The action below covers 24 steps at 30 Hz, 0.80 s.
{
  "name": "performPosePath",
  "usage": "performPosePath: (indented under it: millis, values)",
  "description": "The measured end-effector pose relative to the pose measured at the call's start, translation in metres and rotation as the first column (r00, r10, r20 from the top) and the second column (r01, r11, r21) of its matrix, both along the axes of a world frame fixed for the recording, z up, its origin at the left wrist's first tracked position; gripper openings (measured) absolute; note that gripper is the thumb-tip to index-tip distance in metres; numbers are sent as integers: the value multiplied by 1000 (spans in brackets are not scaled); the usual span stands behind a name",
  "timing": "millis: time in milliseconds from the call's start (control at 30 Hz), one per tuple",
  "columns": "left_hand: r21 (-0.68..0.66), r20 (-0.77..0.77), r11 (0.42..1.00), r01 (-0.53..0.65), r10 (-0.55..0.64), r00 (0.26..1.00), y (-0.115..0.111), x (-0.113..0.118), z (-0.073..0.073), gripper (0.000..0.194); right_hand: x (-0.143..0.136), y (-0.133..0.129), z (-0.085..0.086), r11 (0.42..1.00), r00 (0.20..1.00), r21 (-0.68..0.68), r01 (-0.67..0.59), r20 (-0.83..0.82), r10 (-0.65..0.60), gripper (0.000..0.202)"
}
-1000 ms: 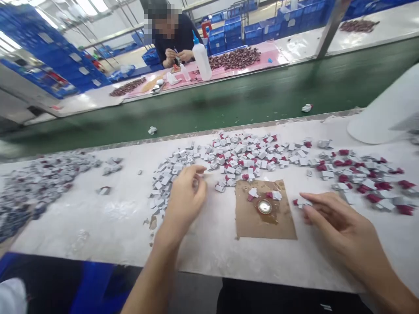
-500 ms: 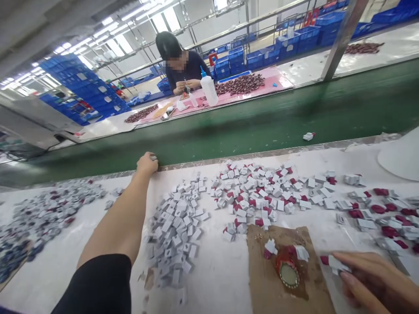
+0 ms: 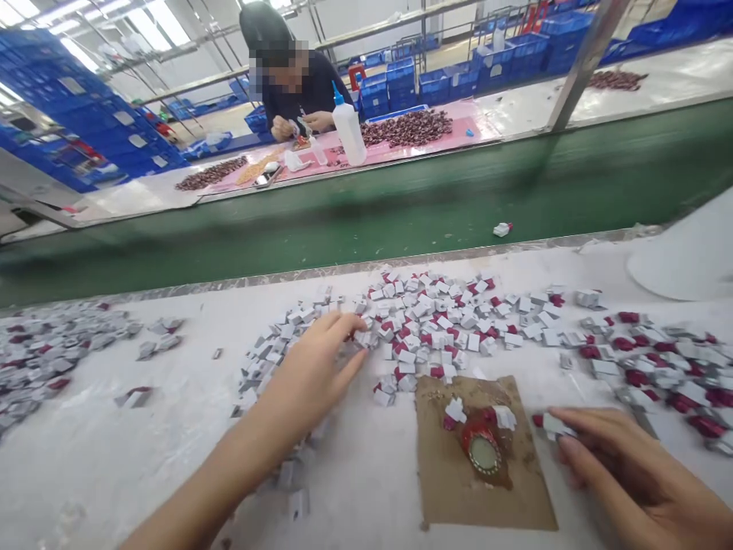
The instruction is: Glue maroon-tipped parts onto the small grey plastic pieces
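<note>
My left hand (image 3: 321, 363) reaches into a pile of small grey-white plastic pieces (image 3: 269, 351), thumb and forefinger apart over the pieces. Whether a fingertip touches one cannot be made out. Between the thumb and fingers of my right hand (image 3: 630, 466) is a small white-and-dark-red piece (image 3: 555, 428), its red end pointing left. Just left of that hand lies a brown cardboard sheet (image 3: 486, 508). On it sits a bottle cap (image 3: 484, 454) in a wet red-brown smear, with two more white-and-red pieces (image 3: 456, 411) above the cap.
White-and-red pieces spread across the middle (image 3: 429, 313) and right (image 3: 647, 359), and another heap (image 3: 51, 344) lies left. A green belt (image 3: 343, 221) runs behind the table, carrying one piece (image 3: 502, 229). Across it a person (image 3: 298, 84) works beside a white bottle (image 3: 349, 134).
My left hand has come back from the belt's edge, toward me and right, to the grey-white pile. My right hand still holds its piece beside the cardboard. The view has shifted.
</note>
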State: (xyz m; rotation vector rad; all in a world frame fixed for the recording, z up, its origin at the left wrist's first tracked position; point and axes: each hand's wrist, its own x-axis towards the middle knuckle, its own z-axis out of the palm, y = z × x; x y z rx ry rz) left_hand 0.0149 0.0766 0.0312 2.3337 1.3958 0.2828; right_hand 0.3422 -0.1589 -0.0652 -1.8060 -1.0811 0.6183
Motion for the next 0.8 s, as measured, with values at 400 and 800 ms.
performPosePath:
  millis: [400, 800]
  values:
    - [443, -176, 883, -159, 259, 950, -64, -21, -19, 33, -18, 6, 25, 998, 975, 23, 55, -218, -49, 29]
    - [323, -224, 922, -215, 295, 929, -60, -4, -26, 26, -9, 2, 21, 991, 989, 68, -112, -92, 118, 37]
